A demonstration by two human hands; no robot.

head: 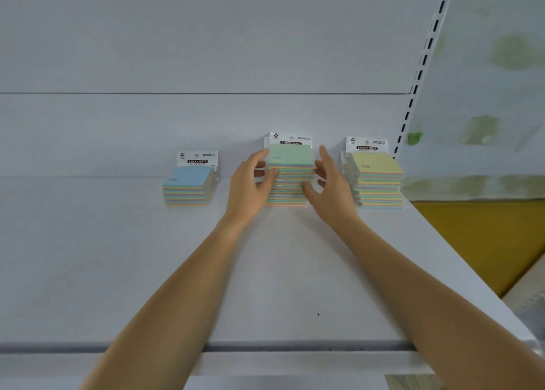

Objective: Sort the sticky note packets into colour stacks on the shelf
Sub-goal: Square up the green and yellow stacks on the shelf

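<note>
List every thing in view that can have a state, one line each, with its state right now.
blue-topped stack: standing on the shelf at the left, untouched.
green-topped stack: standing in the middle between both hands, upper packets slightly offset from lower ones.
yellow-topped stack: standing at the right, untouched.
left hand: fingers curled on the green-topped stack's left side.
right hand: fingers spread, touching its right side.

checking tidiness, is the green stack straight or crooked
Crooked: in the green stack the upper packets sit right of the lower ones; the left hand and right hand flank it.
</note>
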